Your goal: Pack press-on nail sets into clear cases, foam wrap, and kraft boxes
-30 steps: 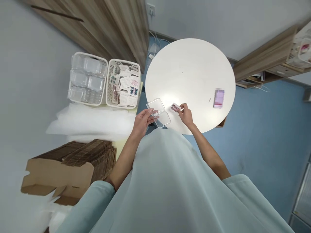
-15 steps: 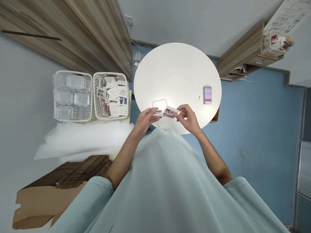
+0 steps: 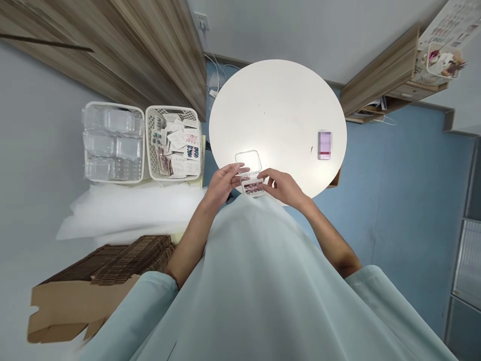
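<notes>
My left hand (image 3: 221,185) grips the left side of a clear plastic hinged case (image 3: 248,161), thumb and fingers at its hinge. The case stands open near the table's front edge, lid half away from me. In its nearer half lies a small white card of press-on nails (image 3: 253,188), with two rows of dark red, oval pieces. My right hand (image 3: 280,185) pinches the card's right edge with thumb and fingertips. The fingers hide part of that edge.
A pixelated purple box or phone (image 3: 324,145) lies on the right of the round white table (image 3: 278,95). To the left stand a white basket of clear cases (image 3: 114,145) and a basket of nail cards (image 3: 175,145). White foam sheets (image 3: 128,208) and folded cardboard (image 3: 86,301) lie nearer.
My right hand has moved left and toward me, bringing the nail card from above the case down into its nearer half. My left hand has stayed on the case.
</notes>
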The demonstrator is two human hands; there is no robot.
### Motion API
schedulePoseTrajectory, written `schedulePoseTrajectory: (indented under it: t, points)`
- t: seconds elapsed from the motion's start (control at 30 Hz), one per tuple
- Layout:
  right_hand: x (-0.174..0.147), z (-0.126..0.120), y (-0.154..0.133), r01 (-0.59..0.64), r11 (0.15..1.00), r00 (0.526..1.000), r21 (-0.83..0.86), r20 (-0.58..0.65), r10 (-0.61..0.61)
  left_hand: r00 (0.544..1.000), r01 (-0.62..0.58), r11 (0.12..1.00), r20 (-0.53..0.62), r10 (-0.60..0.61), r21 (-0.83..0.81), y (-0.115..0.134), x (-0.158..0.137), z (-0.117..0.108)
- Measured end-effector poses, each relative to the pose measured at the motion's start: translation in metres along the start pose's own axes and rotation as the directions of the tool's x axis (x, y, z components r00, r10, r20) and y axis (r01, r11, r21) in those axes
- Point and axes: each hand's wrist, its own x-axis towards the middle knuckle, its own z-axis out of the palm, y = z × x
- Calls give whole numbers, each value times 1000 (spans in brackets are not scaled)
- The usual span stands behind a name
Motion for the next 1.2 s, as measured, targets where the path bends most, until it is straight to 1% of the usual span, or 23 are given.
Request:
schedulePoseTrajectory:
  t: [0.17,0.33,0.43,0.5,0.57,0.63,0.7,0.73,0.77,0.83,0.9,0.93,1.03,1.2]
  points:
    - [-1,2,0,62,987,997,-148,-38,-68,1000,-12,1000,-14,12,5,1,-2,1]
    - [-3,4,2,72,952,995,-297,-45,-89,1000,-7,1000,-16,8,6,0,-5,4]
    - [-6,5,2,82,937,994,-341,-38,-101,1000,-7,1000,-20,7,2,-2,-8,5]
    - [-8,6,2,89,939,994,-333,-32,-106,1000,-8,1000,-18,8,-1,-4,-10,4]
    - [-8,7,2,82,956,993,-283,-59,-103,1000,-7,1000,-23,7,-8,-6,-12,3]
    - [-6,8,6,42,982,986,-185,-153,-71,999,-4,1000,-32,3,-11,-7,-14,2]
    - [1,8,11,-30,999,962,-45,-272,17,1000,0,1000,-27,0,-8,-8,-16,2]
    - [5,8,14,-73,997,951,40,-299,81,1000,1,1000,-20,-1,-6,-9,-18,2]
    - [9,8,17,-116,984,946,133,-288,151,1000,2,1000,-9,-2,-6,-9,-19,2]
    - [17,9,22,-195,926,950,324,-174,261,1000,7,1000,10,-7,-8,-10,-22,1]
    - [23,11,24,-242,846,952,474,-52,302,999,16,1000,28,-16,-5,-12,-24,1]
    - [25,13,24,-248,814,951,525,-26,307,999,22,1000,37,-22,-2,-12,-25,0]
    - [29,18,22,-231,771,948,594,-39,315,998,36,999,58,-35,-6,-14,-28,0]
    - [34,22,26,-204,765,943,611,-89,322,996,39,998,78,-35,-51,-20,-33,0]
